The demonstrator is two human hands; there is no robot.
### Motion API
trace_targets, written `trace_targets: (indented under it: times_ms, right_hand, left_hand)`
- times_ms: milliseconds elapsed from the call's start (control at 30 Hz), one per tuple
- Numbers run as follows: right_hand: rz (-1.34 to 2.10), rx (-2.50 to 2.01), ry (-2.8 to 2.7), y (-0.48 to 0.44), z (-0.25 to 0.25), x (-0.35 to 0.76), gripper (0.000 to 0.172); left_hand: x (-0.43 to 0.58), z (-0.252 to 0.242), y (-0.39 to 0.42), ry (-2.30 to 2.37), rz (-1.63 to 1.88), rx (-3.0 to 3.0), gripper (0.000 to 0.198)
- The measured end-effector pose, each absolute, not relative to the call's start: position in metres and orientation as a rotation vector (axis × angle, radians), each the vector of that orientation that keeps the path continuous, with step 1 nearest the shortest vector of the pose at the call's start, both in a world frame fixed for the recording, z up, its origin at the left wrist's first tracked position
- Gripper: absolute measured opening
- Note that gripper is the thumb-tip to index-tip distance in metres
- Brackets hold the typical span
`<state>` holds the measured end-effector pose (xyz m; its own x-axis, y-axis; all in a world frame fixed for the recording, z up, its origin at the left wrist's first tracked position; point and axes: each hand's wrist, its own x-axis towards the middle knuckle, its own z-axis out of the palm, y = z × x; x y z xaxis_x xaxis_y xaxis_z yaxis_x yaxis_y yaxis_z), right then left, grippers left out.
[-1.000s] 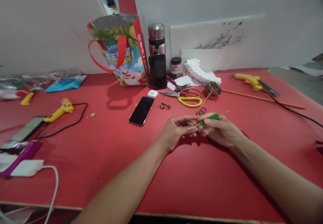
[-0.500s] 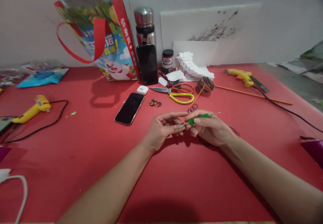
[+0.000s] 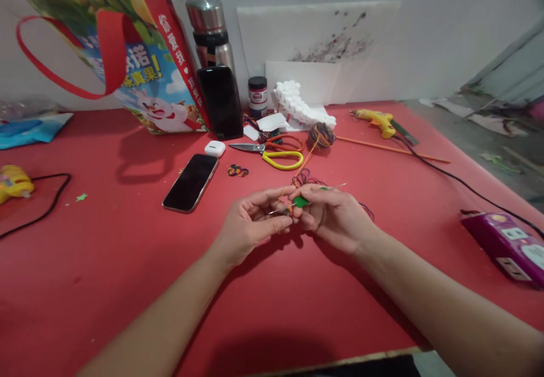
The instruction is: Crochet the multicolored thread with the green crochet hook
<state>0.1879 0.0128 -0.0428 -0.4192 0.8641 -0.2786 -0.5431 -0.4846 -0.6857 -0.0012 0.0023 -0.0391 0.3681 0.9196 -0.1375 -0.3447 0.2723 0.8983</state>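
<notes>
A green-handled crochet hook (image 3: 301,201) is gripped in my right hand (image 3: 335,215), its metal tip pointing left between my hands. My left hand (image 3: 250,221) pinches a small piece of dark and orange yarn work (image 3: 289,211) beside the hook's tip. An orange strand runs from the multicoloured yarn ball (image 3: 321,136) down toward my fingers. Loose purple yarn (image 3: 304,177) lies just behind my right hand. Scissors (image 3: 283,160) with yellow and orange handles rest to the left of the ball, and a small knotted yarn piece (image 3: 237,170) is in front of them.
A phone (image 3: 191,183) and a white earbud case (image 3: 215,148) lie left. Another phone (image 3: 221,102) leans upright against a flask (image 3: 208,25), beside a bag (image 3: 161,82). Glue guns (image 3: 378,121) (image 3: 15,183) are at both sides; a purple box (image 3: 505,246) is at right.
The view has shifted right, bringing more of the purple box into sight. The hook's metal tip now shows farther left, between my left fingers.
</notes>
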Motion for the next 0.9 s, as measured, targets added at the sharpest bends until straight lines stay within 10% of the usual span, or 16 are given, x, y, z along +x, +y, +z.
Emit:
trace_targets:
  times_ms: [900]
  right_hand:
    - [1.693,-0.91,-1.065,0.004,-0.037,0.223,0.014]
  left_hand:
    - [0.002,-0.029,-0.004,0.919,0.886,1.194,0.051]
